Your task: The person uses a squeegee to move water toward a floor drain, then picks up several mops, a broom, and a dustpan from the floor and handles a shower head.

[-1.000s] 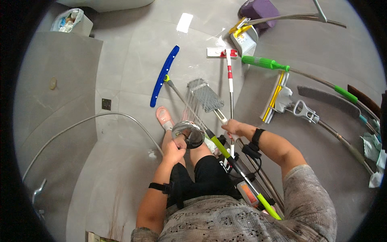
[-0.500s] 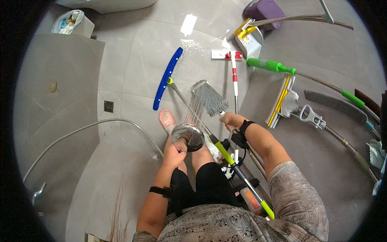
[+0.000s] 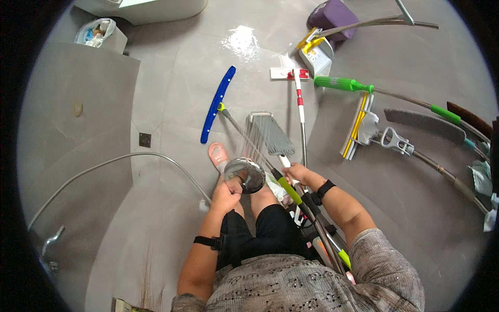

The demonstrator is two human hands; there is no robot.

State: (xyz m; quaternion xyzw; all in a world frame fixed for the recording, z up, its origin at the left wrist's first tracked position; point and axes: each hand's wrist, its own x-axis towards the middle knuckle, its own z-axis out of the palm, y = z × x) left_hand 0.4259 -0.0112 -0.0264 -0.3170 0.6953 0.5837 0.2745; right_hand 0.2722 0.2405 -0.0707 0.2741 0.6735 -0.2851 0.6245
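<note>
My left hand (image 3: 226, 196) is wrapped around the handle of a chrome shower head (image 3: 250, 176), and thin jets of water run from it onto a flat mop. The mop's grey strand head (image 3: 271, 136) lies beyond the shower head, strands hanging toward me. My right hand (image 3: 296, 174) grips this mop by its white neck, just below the head; the metal pole runs back past my right leg. Between my hands passes the green-and-grey pole of a blue floor squeegee (image 3: 216, 106). The shower's metal hose (image 3: 122, 157) curves in from the left.
A red-and-white flat mop (image 3: 289, 74), a dustpan (image 3: 317, 58), a green mop (image 3: 343, 83), a yellow-and-white sponge mop (image 3: 359, 127) and a grey brush (image 3: 423, 124) lie to the right. A purple stool (image 3: 332, 21) stands far right, a bin (image 3: 117, 40) far left, a floor drain (image 3: 145, 140) left.
The mop head has come nearer and turned more lengthwise, its strands now hanging straighter. My right hand has moved slightly toward me; my left hand still holds the shower head in nearly the same place.
</note>
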